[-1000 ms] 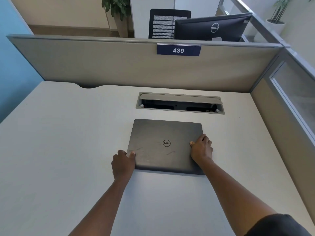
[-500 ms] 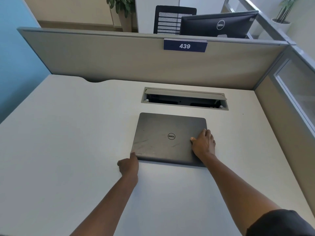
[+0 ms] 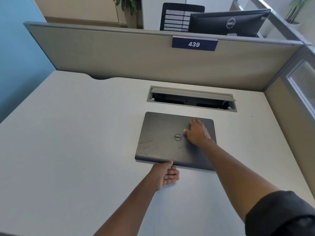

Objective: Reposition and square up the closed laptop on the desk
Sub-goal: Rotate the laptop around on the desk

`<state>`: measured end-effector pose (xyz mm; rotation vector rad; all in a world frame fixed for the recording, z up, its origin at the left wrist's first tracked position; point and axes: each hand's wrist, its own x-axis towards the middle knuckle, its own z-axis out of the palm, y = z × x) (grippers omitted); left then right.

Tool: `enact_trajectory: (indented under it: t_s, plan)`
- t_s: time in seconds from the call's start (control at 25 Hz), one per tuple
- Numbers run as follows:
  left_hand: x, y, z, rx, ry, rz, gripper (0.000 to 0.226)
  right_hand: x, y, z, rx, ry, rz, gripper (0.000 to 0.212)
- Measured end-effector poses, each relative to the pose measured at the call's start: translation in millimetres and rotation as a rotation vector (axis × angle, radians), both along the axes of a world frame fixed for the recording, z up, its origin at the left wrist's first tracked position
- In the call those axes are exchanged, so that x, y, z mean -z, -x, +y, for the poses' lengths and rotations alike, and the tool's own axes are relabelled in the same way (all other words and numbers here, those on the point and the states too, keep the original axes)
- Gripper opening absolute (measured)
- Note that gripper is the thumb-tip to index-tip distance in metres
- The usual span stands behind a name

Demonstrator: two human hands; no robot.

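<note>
The closed laptop [image 3: 163, 142] is lying flat on the desk [image 3: 71, 150], just beyond the left hand [image 3: 164, 175], whose fingers [image 3: 172, 176] are curling loosely together, thumb touching its near edge. The right hand [image 3: 197, 132] is pressing flat on the lid, fingers extended together.

Your laptop [image 3: 163, 142] has a matt dark grey lid, smooth but scuffed with pale streaks toward its left and near edges, and a glossy round logo at its middle. The desk [image 3: 68, 150] under it looks like smooth pale laminate with a dull sheen. Near the desk's far edge, the cable hatch [image 3: 190, 92] has a matt grey flap, metal or plastic, you cannot tell which. The partition [image 3: 119, 53] behind looks cloth-covered, matt beige, capped with a grey metal-looking rail. The monitor [image 3: 228, 23] back is dark plastic with a slight sheen.
</note>
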<state>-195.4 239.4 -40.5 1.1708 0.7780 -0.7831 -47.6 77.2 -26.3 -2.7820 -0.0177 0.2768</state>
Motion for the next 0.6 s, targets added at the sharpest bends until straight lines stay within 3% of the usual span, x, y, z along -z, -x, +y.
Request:
enact_trajectory:
  t_s: [0.4,0.6]
  plan:
    - [15,-9,-3,-0.109,-0.018,0.052,0.044,7,-44,28,-0.153,0.105,0.004,0.045]
    - [10,-6,-33,-0.336,-0.063,0.048,0.035,9,-62,30,-0.223,0.172,0.067,0.046]
